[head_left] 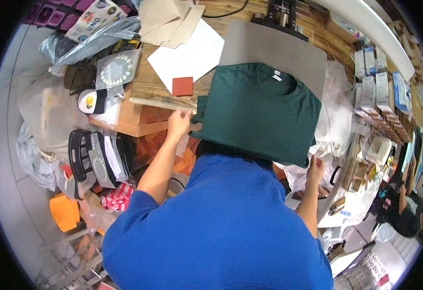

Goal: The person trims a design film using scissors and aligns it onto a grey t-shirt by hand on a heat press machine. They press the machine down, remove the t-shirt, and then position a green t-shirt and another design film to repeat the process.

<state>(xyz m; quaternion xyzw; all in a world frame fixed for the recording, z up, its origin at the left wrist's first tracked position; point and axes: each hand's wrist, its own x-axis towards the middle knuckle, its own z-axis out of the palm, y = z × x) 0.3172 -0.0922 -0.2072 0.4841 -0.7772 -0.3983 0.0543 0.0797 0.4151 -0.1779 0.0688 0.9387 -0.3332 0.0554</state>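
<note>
A dark green T-shirt (260,113) lies spread over the grey flat plate (274,41) of a press, its neckline with a white label toward the far side. The T-shirt's near edge hangs over the plate's front, close to my body. My left hand (179,124) is closed at the left edge, its fingers pinching the cloth near the sleeve. At the near right corner my right hand (315,171) is closed on the T-shirt's edge, fingertips partly hidden. A small red-brown square (182,86) rests to the left, partly on a white sheet (192,55).
Brown paper sheets (165,21) lie at the far left of the wooden table. A wooden strip (161,103) runs along its edge. Caps (92,101) and plastic bags crowd the left. Stacked boxes (368,94) and a white side table (351,208) stand right.
</note>
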